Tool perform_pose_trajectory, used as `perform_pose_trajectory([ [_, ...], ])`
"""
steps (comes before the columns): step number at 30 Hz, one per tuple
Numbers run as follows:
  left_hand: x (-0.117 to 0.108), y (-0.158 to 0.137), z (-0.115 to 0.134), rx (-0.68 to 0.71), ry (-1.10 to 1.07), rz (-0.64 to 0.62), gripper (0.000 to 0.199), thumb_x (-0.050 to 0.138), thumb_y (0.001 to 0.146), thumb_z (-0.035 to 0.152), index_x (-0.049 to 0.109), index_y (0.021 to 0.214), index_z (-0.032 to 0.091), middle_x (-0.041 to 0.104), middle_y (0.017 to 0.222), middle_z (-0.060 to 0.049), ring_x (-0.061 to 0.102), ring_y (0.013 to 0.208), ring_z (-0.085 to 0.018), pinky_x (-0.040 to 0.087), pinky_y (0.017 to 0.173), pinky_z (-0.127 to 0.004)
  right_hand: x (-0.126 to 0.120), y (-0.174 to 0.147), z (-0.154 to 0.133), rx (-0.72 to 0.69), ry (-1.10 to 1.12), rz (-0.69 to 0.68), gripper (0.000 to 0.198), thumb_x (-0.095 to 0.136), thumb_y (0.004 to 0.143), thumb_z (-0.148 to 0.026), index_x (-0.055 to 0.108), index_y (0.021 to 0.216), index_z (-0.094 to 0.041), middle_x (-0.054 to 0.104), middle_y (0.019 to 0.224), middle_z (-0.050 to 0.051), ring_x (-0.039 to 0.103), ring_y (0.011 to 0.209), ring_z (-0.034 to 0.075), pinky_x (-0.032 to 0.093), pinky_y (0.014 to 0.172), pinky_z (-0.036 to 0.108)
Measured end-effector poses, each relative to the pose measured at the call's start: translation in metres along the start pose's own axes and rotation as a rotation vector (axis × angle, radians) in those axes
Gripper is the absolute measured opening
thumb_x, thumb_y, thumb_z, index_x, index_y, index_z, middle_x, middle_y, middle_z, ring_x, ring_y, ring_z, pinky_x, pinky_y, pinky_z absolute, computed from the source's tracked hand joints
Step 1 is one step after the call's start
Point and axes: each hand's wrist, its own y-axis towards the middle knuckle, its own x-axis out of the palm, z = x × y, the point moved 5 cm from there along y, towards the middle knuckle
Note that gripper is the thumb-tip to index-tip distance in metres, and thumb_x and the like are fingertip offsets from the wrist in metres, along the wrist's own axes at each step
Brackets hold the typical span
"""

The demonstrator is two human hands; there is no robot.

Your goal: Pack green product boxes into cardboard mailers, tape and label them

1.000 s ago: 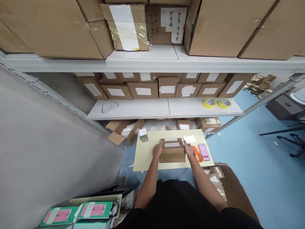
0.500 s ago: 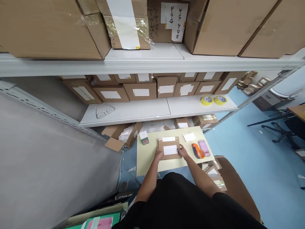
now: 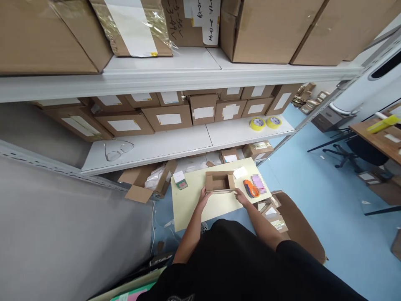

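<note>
A small cardboard box (image 3: pixel 213 184) is held between my two hands over a cream tabletop (image 3: pixel 189 209). It is open on the side facing up, and its inside looks empty. My left hand (image 3: pixel 204 197) grips the near left corner, and my right hand (image 3: pixel 241 197) grips the near right corner. White paper slips (image 3: pixel 240 172) lie just beyond my right hand. Right of that hand are an orange and dark object (image 3: pixel 251 189) and a blurred pinkish item (image 3: pixel 258 184). A small white and green box (image 3: pixel 180 180) stands at the tabletop's left.
Behind the tabletop, a shelf (image 3: pixel 175 142) carries labelled cartons (image 3: pixel 169 118), eyeglasses (image 3: pixel 117 150) and two yellow tape rolls (image 3: pixel 257 123). An open carton (image 3: pixel 140 184) with white packing material sits at left. Large boxes (image 3: pixel 272 29) fill the upper shelf. A brown carton (image 3: pixel 300 225) stands at right.
The cardboard box, earlier label side up, is now tipped so its open inside shows. Both hands stay on its sides. The view has swung rightward.
</note>
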Motion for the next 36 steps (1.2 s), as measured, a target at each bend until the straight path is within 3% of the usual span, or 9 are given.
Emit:
perform_pose_trajectory([
  [3, -0.002, -0.007, 0.002, 0.011, 0.055, 0.0, 0.07, 0.064, 0.095, 0.032, 0.04, 0.16, 0.024, 0.051, 0.159, -0.011, 0.048, 0.148, -0.027, 0.044, 0.117, -0.036, -0.008, -0.004, 0.009, 0.033, 0.115, -0.07, 0.079, 0.051, 0.07, -0.017, 0.052, 0.149, -0.02, 0.061, 0.147, 0.015, 0.061, 0.13, 0.028, 0.052, 0.102, 0.042],
  [9, -0.01, -0.005, 0.057, 0.186, 0.299, 0.258, 0.043, 0.045, 0.103, 0.032, 0.063, 0.141, 0.024, 0.068, 0.141, -0.007, 0.057, 0.138, -0.022, 0.043, 0.117, -0.036, -0.051, 0.011, -0.034, -0.176, 0.099, 0.191, 0.066, 0.048, 0.086, -0.027, 0.05, 0.152, -0.018, 0.062, 0.145, 0.016, 0.061, 0.128, 0.026, 0.05, 0.107, 0.043],
  [13, 0.024, 0.011, 0.095, 0.273, 0.414, -0.01, 0.036, 0.05, 0.099, 0.026, 0.074, 0.126, 0.026, 0.077, 0.122, -0.006, 0.066, 0.122, -0.024, 0.047, 0.114, -0.038, -0.031, 0.028, -0.087, -0.322, 0.086, 0.12, 0.051, 0.044, 0.091, -0.024, 0.063, 0.139, -0.021, 0.069, 0.134, 0.01, 0.064, 0.121, 0.023, 0.05, 0.107, 0.04],
  [17, 0.048, 0.02, 0.098, 0.266, 0.609, -0.222, 0.024, 0.064, 0.089, 0.019, 0.081, 0.103, 0.028, 0.075, 0.125, -0.008, 0.054, 0.14, -0.03, 0.033, 0.125, -0.047, 0.007, 0.035, -0.118, -0.406, -0.16, -0.068, 0.047, 0.05, 0.087, -0.013, 0.07, 0.129, -0.021, 0.073, 0.126, 0.01, 0.065, 0.119, 0.024, 0.049, 0.109, 0.041],
  [22, 0.026, 0.015, 0.077, 0.272, 0.901, -0.061, 0.039, 0.069, 0.088, 0.031, 0.072, 0.127, 0.029, 0.047, 0.162, -0.01, 0.019, 0.16, -0.034, 0.009, 0.128, -0.06, 0.002, 0.027, -0.097, -0.268, -0.574, -0.014, 0.048, 0.066, 0.088, -0.023, 0.065, 0.135, -0.018, 0.054, 0.151, 0.018, 0.04, 0.148, 0.033, 0.035, 0.119, 0.046],
  [27, 0.003, 0.009, 0.045, 0.122, 0.994, -0.092, 0.087, 0.088, 0.068, 0.053, 0.058, 0.145, 0.027, 0.01, 0.177, -0.012, 0.001, 0.162, -0.041, 0.013, 0.126, -0.064, -0.003, 0.019, -0.046, -0.074, -0.636, -0.109, 0.109, 0.084, 0.078, -0.041, 0.023, 0.166, -0.024, 0.01, 0.175, 0.019, 0.006, 0.162, 0.038, 0.021, 0.124, 0.053],
  [31, 0.005, 0.013, 0.029, 0.151, 0.843, -0.1, 0.054, 0.092, 0.066, 0.047, 0.074, 0.11, 0.021, 0.006, 0.177, -0.008, 0.018, 0.16, -0.04, 0.033, 0.123, -0.053, 0.008, 0.023, -0.031, -0.078, -0.613, -0.129, 0.124, 0.087, 0.074, -0.039, 0.008, 0.169, -0.029, 0.003, 0.175, 0.018, 0.003, 0.162, 0.036, 0.028, 0.122, 0.044],
  [33, 0.008, 0.017, 0.025, 0.17, 0.713, -0.079, 0.033, 0.091, 0.068, 0.042, 0.074, 0.087, 0.021, 0.013, 0.177, -0.004, 0.042, 0.149, -0.039, 0.045, 0.116, -0.05, 0.013, 0.031, -0.033, -0.082, -0.614, -0.105, 0.132, 0.09, 0.07, -0.035, 0.002, 0.169, -0.031, 0.01, 0.173, 0.02, 0.01, 0.161, 0.038, 0.034, 0.118, 0.044],
  [36, 0.012, 0.023, 0.023, 0.136, 0.646, -0.028, 0.028, 0.089, 0.072, 0.041, 0.069, 0.073, 0.021, 0.016, 0.176, 0.001, 0.067, 0.122, -0.034, 0.054, 0.105, -0.051, 0.017, 0.048, -0.042, -0.052, -0.636, -0.081, 0.148, 0.096, 0.06, -0.027, -0.005, 0.168, -0.034, 0.023, 0.165, 0.023, 0.031, 0.153, 0.042, 0.042, 0.111, 0.045],
])
